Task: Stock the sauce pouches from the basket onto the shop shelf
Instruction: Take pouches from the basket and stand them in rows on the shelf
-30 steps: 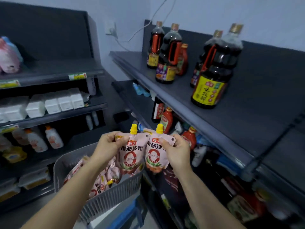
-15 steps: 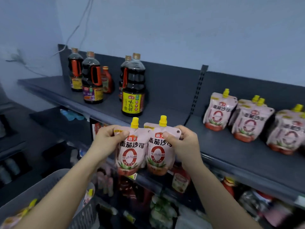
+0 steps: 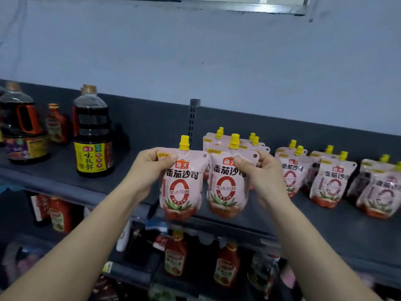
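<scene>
I hold two pink sauce pouches with yellow caps upright, side by side. My left hand (image 3: 152, 166) grips the left pouch (image 3: 181, 187) at its top corner. My right hand (image 3: 258, 170) grips the right pouch (image 3: 226, 187) the same way. Both hang over the front edge of the dark top shelf (image 3: 325, 227). Behind them several matching pouches (image 3: 332, 181) stand in rows on that shelf, running off to the right. The basket is out of view.
Big dark soy sauce bottles (image 3: 92, 135) and a small red bottle (image 3: 56, 124) stand on the shelf's left part. A slotted upright (image 3: 193, 118) divides the back panel. Red sauce bottles (image 3: 175, 255) fill the shelf below.
The view has swung right from the basket to the top shelf. Both hands have carried the two pouches up and forward, close to the stocked pouches.
</scene>
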### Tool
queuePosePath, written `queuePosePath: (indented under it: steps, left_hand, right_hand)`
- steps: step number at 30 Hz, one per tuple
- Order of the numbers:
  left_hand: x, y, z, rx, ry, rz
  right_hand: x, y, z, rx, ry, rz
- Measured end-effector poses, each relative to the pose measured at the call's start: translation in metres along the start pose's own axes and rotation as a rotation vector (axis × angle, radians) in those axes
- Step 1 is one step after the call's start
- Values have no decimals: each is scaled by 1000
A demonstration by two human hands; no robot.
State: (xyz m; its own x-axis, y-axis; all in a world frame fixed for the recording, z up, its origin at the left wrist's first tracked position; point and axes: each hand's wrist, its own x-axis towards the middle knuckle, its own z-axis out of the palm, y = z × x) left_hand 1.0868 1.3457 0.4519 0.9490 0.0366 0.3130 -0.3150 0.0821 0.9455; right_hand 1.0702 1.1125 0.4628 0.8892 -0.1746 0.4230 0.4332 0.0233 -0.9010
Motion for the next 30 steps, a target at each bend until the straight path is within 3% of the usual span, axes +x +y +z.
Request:
queuePosePath:
  steps: [12, 30]
  left_hand:
    - [72, -36, 76, 19, -40, -109]
    - [150, -78, 80, 65, -168, -181]
  right_hand:
    - [57, 35, -74, -29, 48, 77]
    - [104, 82, -79, -97, 123, 202]
